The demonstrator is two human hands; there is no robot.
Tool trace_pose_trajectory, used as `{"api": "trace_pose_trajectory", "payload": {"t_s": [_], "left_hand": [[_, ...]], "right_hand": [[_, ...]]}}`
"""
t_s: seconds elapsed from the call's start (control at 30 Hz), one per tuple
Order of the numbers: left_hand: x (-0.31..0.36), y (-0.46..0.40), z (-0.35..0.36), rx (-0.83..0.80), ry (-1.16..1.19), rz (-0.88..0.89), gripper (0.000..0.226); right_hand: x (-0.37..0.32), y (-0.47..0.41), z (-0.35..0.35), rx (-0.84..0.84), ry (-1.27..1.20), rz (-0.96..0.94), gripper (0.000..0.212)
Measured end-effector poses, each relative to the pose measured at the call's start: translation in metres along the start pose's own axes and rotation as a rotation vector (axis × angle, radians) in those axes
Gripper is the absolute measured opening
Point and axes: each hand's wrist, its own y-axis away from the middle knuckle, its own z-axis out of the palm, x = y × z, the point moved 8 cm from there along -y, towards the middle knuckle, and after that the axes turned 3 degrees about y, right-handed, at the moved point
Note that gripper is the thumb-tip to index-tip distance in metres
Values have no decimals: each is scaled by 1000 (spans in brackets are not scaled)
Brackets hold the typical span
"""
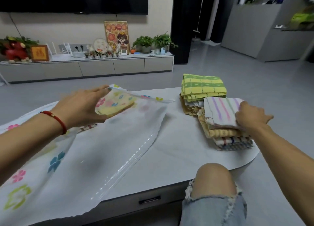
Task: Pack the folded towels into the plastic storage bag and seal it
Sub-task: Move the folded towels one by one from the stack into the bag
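Right, over at the left side of the white table (178, 151) the left hand (81, 107) is spread on the plastic storage bag (95, 149), fingers straight and apart, palm down on the printed film. Under that film, toward the far edge, a folded yellow towel (117, 105) sits inside the bag, and the fingertips rest at its near left end. The bag lies flat across the table's left half, its clear flap reaching toward the front edge, coloured flower prints along its left side. A red string bracelet (57, 119) circles the left wrist.

On the right side, the right hand (251, 117) grips the top piece of the near stack, a white towel with purple and pink stripes (220, 112), fingers curled over its right edge. Beneath it the stack of folded towels (227, 137) sits close to the right edge. Just behind, at the far right corner, a second stack is topped by a green and yellow towel (203, 86). A bare knee (214, 180) in ripped jeans shows at the front edge.
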Motion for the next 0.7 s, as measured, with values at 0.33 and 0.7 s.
{"api": "trace_pose_trajectory", "payload": {"t_s": [0.33,0.7], "left_hand": [[-2,-9,-16,62,9,-27,98],[0,-5,-8,1,45,-58,100]], "right_hand": [[-11,-2,-15,303,-62,-275,29],[-16,7,11,-587,-1080,-104,41]]}}
